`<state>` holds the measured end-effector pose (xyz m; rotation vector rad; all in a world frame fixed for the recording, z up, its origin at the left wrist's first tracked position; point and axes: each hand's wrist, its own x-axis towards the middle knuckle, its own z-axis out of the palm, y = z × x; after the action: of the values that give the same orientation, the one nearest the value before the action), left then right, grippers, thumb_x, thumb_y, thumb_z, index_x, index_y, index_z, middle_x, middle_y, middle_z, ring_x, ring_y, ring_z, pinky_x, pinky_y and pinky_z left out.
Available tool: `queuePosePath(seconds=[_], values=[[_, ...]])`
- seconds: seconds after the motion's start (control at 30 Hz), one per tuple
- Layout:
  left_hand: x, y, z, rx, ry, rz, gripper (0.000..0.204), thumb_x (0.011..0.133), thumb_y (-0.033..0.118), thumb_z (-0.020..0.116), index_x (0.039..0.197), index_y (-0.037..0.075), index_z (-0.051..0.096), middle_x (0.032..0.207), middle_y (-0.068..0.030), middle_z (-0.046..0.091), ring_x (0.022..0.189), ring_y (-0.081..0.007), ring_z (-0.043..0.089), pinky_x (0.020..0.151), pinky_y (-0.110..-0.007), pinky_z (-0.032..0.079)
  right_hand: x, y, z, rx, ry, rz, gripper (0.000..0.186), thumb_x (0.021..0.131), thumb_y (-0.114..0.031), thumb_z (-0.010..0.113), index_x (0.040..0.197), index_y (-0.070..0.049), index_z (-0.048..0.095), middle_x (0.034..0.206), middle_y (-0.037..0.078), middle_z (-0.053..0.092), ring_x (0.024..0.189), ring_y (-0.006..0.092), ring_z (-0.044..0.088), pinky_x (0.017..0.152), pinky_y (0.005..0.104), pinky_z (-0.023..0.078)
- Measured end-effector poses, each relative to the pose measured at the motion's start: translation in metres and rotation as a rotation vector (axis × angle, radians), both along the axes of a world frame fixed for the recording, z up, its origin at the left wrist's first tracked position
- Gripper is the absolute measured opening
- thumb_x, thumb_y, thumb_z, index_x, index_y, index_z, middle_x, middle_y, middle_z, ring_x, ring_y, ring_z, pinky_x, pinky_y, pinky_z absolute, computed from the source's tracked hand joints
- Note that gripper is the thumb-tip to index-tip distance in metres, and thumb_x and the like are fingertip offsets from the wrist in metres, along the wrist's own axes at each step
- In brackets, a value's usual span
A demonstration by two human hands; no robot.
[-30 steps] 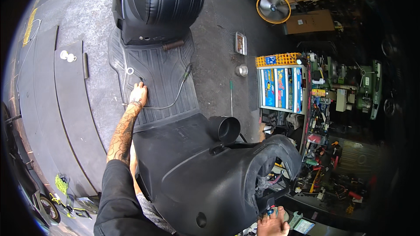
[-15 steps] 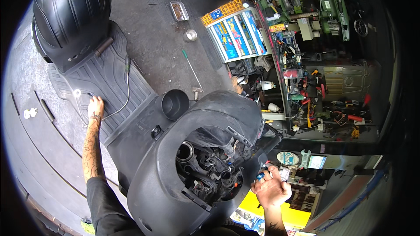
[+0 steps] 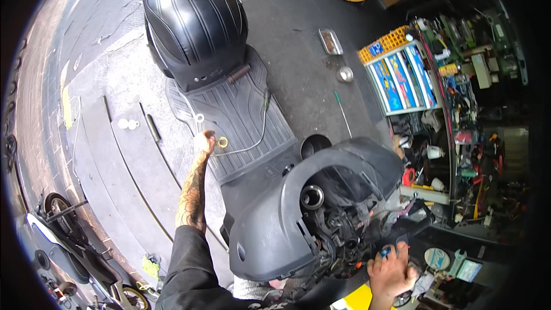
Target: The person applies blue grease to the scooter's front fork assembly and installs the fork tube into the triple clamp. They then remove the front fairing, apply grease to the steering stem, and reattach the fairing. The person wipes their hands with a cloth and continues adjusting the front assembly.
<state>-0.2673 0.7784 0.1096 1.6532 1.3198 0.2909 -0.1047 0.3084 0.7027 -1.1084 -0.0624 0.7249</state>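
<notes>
1. Your left hand (image 3: 204,142) is loosely curled near the left edge of the mat (image 3: 241,109); I cannot tell whether it grips anything.
2. A yellow ring (image 3: 222,146) is just right of its fingers; a white ring (image 3: 200,121) is just beyond them.
3. A cable (image 3: 261,132) curves across to the mat's right edge.
4. Your right hand (image 3: 392,271) is half spread beside the cowl (image 3: 258,235), a blue thing (image 3: 385,251) at its fingers.
5. The seat (image 3: 195,17) is at the mat's far end.
</notes>
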Motion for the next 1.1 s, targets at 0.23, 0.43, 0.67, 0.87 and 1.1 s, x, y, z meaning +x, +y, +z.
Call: queuePosePath(seconds=[0.23,0.43,0.67,0.87,1.1], values=[[-0.048,-0.058,0.048,-0.581,-0.516,0.435,0.024,0.101,-0.001,0.061,0.123,-0.007,0.069,0.103,-0.0125,0.076,0.087,-0.0225,0.076,0.078,-0.035,0.066,-0.007,0.069,0.018,-0.343,-0.411,0.398,0.079,0.085,-0.042,0.068,0.147,0.003,0.048,0.144,0.03,0.059,0.085,0.0319,0.071,0.071,0.0379,0.054],[-0.178,-0.159,0.135,-0.721,-0.37,0.66,0.03,0.102,0.002,0.062,0.131,-0.008,0.062,0.109,-0.0166,0.075,0.092,-0.0263,0.077,0.08,-0.038,0.067,0.016,0.186,0.019,-0.674,-0.892,0.86,0.061,0.088,0.001,0.058,0.147,0.01,0.049,0.12,0.028,0.072,0.061,0.0223,0.063,0.062,0.0349,0.053],[-0.293,-0.232,0.159,-0.777,-0.377,0.918,0.026,0.101,0.005,0.063,0.127,-0.001,0.064,0.11,-0.0151,0.076,0.094,-0.0272,0.077,0.082,-0.039,0.066,-0.002,0.202,0.006,-0.71,-1.117,0.763,0.068,0.082,0.005,0.059,0.149,0.006,0.047,0.106,0.03,0.074,0.055,0.0254,0.065,0.061,0.037,0.052],[-0.297,-0.244,0.164,-0.771,-0.299,0.853,0.024,0.101,0.001,0.062,0.124,-0.003,0.065,0.106,-0.0146,0.076,0.089,-0.0268,0.077,0.079,-0.04,0.067,-0.008,0.198,-0.001,-0.706,-1.056,0.841,0.067,0.084,0.001,0.055,0.15,0.006,0.044,0.117,0.033,0.069,0.085,0.0454,0.07,0.079,0.0499,0.058],[-0.274,-0.252,0.174,-0.773,-0.262,0.727,0.023,0.102,0.003,0.064,0.123,-0.004,0.065,0.106,-0.0151,0.076,0.087,-0.0264,0.078,0.077,-0.038,0.067,-0.01,0.187,-0.001,-0.669,-0.963,0.866,0.073,0.079,0.006,0.058,0.151,0.008,0.045,0.133,0.029,0.068,0.072,0.0338,0.072,0.07,0.0399,0.057]])
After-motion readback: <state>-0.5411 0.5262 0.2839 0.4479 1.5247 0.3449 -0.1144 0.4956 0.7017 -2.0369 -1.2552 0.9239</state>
